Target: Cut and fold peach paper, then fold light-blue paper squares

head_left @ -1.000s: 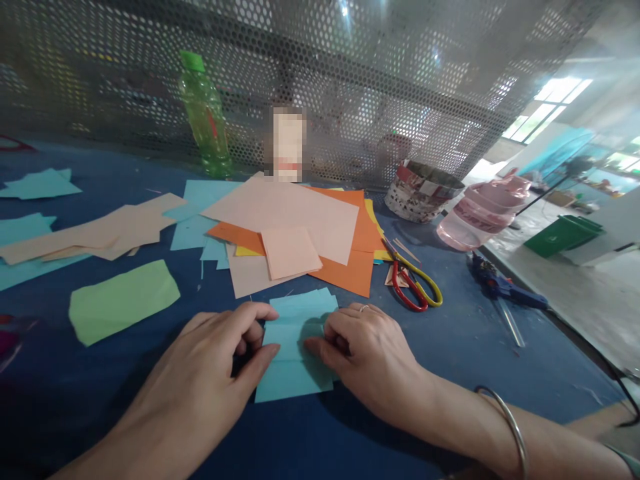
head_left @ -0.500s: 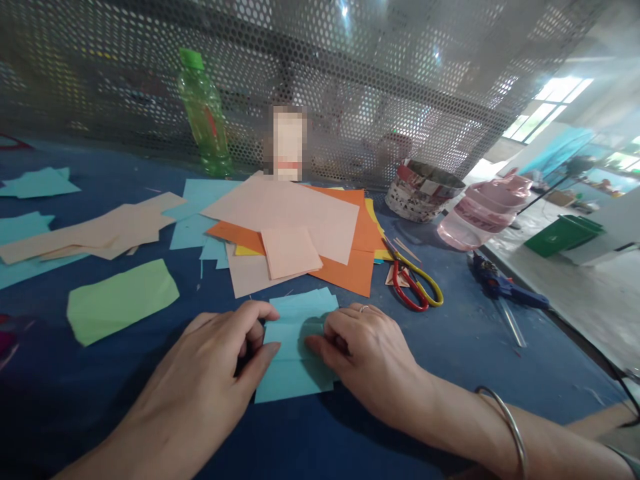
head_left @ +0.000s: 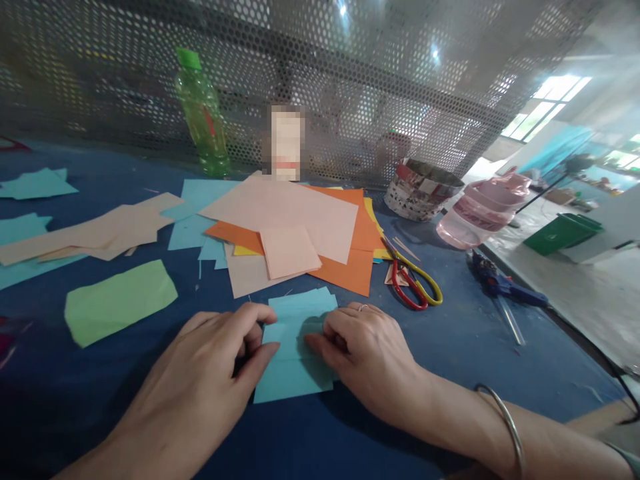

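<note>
A folded light blue paper (head_left: 295, 347) lies on the dark blue table (head_left: 450, 347) just in front of me. My left hand (head_left: 215, 363) pinches its left edge, with the thumb and curled fingers pressed on the paper. My right hand (head_left: 365, 353), a ring on one finger, grips the right edge with bent fingers. Both hands rest on the table. A metal bangle (head_left: 505, 423) circles my right wrist.
Behind the blue paper lies a stack of peach and orange sheets (head_left: 300, 233). A green paper piece (head_left: 120, 300) lies to the left, scissors (head_left: 415, 283) and a blue glue gun (head_left: 500, 287) to the right. A green bottle (head_left: 203, 113), a round tin (head_left: 423, 190) and a pink jug (head_left: 483, 210) stand by the perforated metal screen (head_left: 350, 80).
</note>
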Motion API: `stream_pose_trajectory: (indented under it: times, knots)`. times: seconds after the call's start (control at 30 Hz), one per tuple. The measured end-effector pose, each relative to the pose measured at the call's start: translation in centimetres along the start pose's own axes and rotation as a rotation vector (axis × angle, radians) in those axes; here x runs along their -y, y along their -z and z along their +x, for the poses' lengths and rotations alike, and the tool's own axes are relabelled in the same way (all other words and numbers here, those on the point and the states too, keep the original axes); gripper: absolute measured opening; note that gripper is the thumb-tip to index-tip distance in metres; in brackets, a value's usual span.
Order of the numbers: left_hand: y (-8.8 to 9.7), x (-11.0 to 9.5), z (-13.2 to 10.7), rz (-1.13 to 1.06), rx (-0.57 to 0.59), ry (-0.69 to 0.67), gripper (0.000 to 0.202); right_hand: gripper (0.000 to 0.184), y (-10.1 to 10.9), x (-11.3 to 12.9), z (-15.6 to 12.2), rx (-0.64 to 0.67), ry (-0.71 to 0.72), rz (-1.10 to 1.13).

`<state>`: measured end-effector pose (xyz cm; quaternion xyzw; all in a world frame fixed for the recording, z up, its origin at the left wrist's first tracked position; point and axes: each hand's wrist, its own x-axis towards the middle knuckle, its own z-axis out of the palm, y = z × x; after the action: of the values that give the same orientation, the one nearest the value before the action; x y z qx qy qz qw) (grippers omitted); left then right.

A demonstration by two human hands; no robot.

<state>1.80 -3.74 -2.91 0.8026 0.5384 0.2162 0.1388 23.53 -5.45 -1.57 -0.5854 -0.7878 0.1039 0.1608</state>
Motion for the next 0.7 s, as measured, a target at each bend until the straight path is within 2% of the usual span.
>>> stream_pose_trajectory:
  times: [0.23,0.37,0.47,0.53,0.63,0.7]
  knots:
    - [0.0,-0.1,0.1,-0.016,0.03,0.022,0.022,0.03,-0.3,-0.2,0.0,-0.002,0.025,-0.04]
    - [0.5,-0.7,0.2,0.021,0.023,-0.016,0.022,0.027,-0.2,0.0,0.1,0.006,0.04,-0.061]
    - [0.8,-1.0,0.2,0.089,-0.039,-0.146,0.022,0.025,0.0,0.0,0.0,0.009,0.036,-0.07]
    - [0.9,-1.1,0.0,0.124,-0.088,-0.283,0.025,0.02,0.0,0.0,0.0,-0.002,0.016,-0.058]
    - [0.8,-1.0,-0.6,0.082,-0.05,-0.497,0.042,0.018,-0.1,0.1,-0.1,-0.027,-0.022,-0.016]
    - [0.6,-0.9,-1.1,0.059,-0.019,-0.549,0.047,0.025,-0.2,0.1,-0.1,-0.032,-0.035,0.01]
